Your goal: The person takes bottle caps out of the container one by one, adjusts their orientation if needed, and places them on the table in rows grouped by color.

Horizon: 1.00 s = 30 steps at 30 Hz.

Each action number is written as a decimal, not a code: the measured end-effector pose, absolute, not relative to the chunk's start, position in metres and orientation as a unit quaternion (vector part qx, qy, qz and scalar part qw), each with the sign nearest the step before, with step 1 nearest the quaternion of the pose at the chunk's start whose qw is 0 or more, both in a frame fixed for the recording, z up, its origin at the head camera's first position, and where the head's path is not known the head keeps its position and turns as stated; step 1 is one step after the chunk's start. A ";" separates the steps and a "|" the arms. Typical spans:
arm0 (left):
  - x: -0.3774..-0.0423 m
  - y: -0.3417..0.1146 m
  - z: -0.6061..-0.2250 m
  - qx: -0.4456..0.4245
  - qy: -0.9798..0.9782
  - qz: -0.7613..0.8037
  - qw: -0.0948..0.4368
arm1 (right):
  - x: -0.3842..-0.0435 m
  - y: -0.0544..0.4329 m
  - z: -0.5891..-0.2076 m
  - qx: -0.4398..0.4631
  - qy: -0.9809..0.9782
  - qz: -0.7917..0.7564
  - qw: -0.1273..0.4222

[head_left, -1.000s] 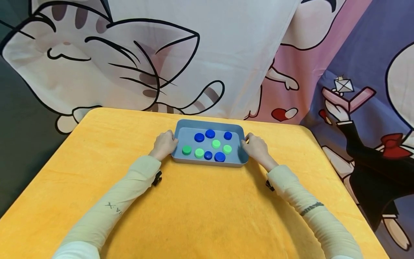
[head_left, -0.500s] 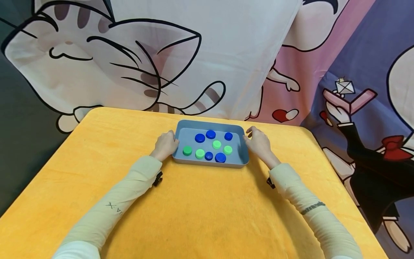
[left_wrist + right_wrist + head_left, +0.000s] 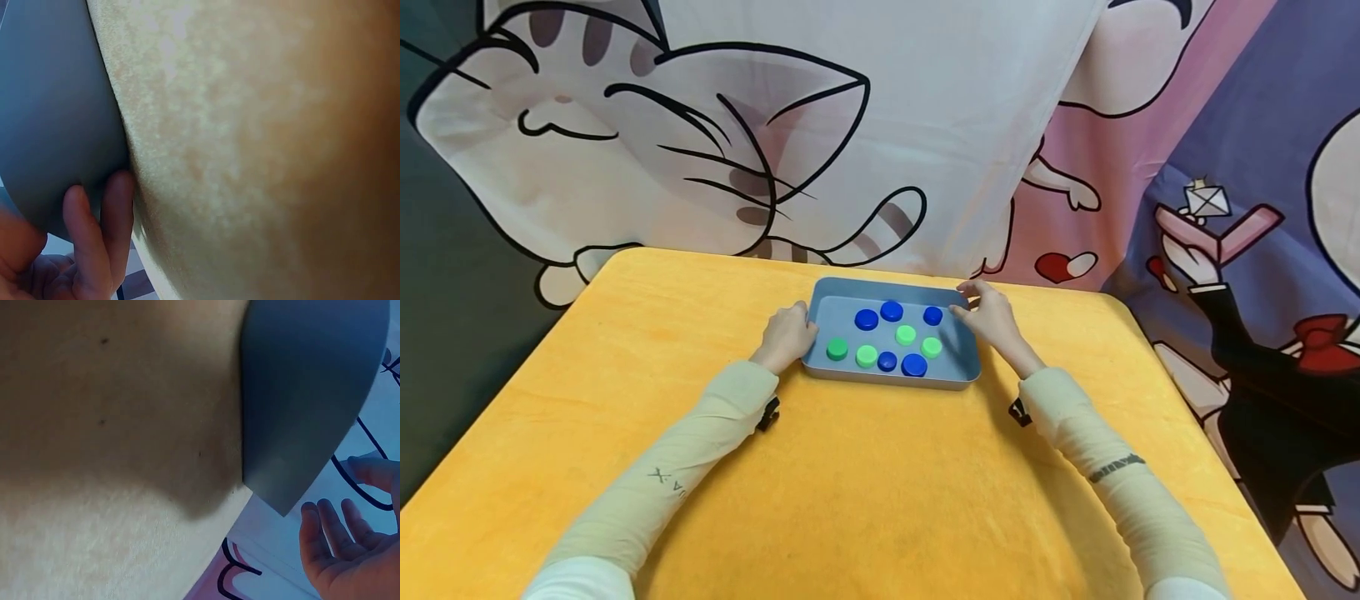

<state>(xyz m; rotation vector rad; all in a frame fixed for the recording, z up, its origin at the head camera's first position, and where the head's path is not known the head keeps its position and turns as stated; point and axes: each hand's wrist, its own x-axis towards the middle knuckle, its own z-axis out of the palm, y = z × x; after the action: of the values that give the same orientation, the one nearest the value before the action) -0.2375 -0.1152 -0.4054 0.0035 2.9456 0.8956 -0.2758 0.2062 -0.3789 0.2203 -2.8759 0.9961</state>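
Observation:
A shallow blue-grey tray (image 3: pixel 844 380) lies near the table's far edge. Inside are several blue discs (image 3: pixel 913 365), light green discs (image 3: pixel 906 335) and one darker green disc (image 3: pixel 837 348), all lying flat and apart. My left hand (image 3: pixel 786 337) grips the tray's left end, its thumb at the rim. In the left wrist view two fingers (image 3: pixel 87 237) press the outer tray wall (image 3: pixel 56 112). Over the tray's right end hovers my right hand (image 3: pixel 992 321), thumb and fingers spread. The right wrist view shows those fingers (image 3: pixel 331 531) apart from the tray corner, holding nothing.
The tray rests on a yellow table (image 3: pixel 880 492) with rounded far corners. Close behind it hangs a cloth backdrop (image 3: pixel 955 133) printed with cartoon figures. Dark wrist cameras sit under both sleeves (image 3: pixel 741 383).
My right hand has let go of the tray's right end, lifted, and moved left and away from me over the back right corner. The left hand keeps its grip; the discs stay in place.

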 end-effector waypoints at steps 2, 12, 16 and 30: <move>-0.238 -0.115 -0.405 0.003 0.956 0.293 0.031 | -0.278 0.205 -0.380 0.076 -0.939 0.333 0.038; -0.237 -0.113 -0.404 0.000 0.955 0.293 0.034 | -0.289 0.199 -0.388 0.092 -0.920 0.379 0.018; -0.236 -0.113 -0.404 -0.001 0.956 0.293 0.034 | -0.293 0.198 -0.390 0.078 -0.907 0.414 0.002; -0.235 -0.115 -0.405 -0.005 0.955 0.295 0.031 | -0.305 0.183 -0.402 0.090 -0.898 0.428 -0.054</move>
<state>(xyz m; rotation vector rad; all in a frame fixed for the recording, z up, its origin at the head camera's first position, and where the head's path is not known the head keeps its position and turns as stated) -0.2353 -0.1152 -0.4046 -0.0148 2.9422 0.9090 -0.3049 0.1829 -0.4019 0.2937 -2.9213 1.3936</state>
